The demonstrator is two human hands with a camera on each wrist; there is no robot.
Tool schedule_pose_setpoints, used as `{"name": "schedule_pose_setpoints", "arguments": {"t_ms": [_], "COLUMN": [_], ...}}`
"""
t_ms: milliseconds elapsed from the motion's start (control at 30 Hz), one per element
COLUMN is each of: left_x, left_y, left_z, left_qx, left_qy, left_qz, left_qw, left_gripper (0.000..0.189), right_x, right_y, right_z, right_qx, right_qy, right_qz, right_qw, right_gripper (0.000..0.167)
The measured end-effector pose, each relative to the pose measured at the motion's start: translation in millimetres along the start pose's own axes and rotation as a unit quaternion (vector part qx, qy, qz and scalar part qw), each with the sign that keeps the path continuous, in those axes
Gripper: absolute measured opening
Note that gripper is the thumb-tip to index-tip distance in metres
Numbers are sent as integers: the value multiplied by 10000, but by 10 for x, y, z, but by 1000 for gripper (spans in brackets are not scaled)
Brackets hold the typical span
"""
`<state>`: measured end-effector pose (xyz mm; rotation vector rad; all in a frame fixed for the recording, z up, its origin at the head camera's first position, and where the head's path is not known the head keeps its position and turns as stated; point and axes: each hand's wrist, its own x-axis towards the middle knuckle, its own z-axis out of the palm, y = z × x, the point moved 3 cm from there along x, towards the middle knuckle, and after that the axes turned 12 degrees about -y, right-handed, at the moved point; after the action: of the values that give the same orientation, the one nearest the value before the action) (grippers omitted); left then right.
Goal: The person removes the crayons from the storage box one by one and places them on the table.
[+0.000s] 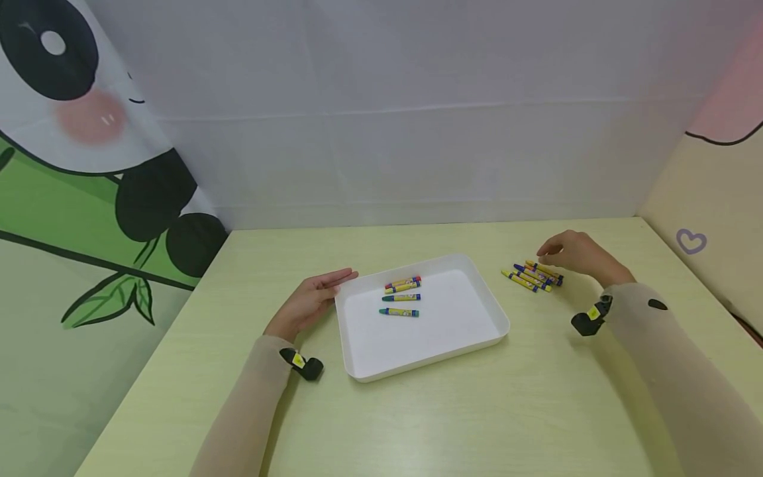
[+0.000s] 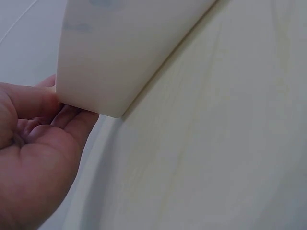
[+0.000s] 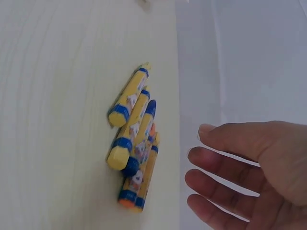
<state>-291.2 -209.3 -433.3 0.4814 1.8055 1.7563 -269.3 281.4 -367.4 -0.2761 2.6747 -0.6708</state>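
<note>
A shallow white tray [image 1: 441, 318] lies on the table with several paper-wrapped crayons in its left half: a red one [image 1: 403, 281], a yellow one [image 1: 403, 287], a dark green one [image 1: 402, 298] and a green one [image 1: 400, 313]. My left hand [image 1: 310, 301] holds the tray's far left corner, thumb at the rim and fingers beyond it; the left wrist view shows them at the tray wall [image 2: 110, 62]. Right of the tray, a loose heap of crayons [image 1: 532, 276] lies on the table. Over its far right side hovers my right hand [image 1: 581, 255], fingers relaxed and apart, holding nothing.
The pale wooden table [image 1: 417, 424] meets a light cloth wall [image 1: 387, 159] at the back. A panda print [image 1: 89, 132] covers the left side, and a cream panel with a heart [image 1: 691, 242] stands on the right. Both wrists carry small black cameras [image 1: 590, 321].
</note>
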Motion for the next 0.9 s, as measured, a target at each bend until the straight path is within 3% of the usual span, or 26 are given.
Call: {"name": "schedule_pose_setpoints", "arguments": {"t_ms": [267, 533, 767, 900], "left_x": [9, 11, 5, 1], "left_y": [-9, -7, 1, -1], "left_z": [-2, 3, 10, 12], "left_qx": [-40, -115, -127, -126], "left_qy": [59, 32, -36, -33], "left_qz": [-5, 26, 91, 100], "left_qw": [10000, 9999, 9999, 9999], "left_gripper": [46, 46, 46, 46], "right_x": [122, 308, 502, 604], "right_y": [-419, -882, -1308, -1500], "right_z": [21, 171, 401, 541], "right_qx": [92, 117, -76, -200], "right_qy": [28, -172, -678, -1019], "right_qz": [-497, -980, -1450, -1525], "right_qw": [9987, 9950, 9871, 9828], "right_gripper": [30, 25, 27, 25]}}
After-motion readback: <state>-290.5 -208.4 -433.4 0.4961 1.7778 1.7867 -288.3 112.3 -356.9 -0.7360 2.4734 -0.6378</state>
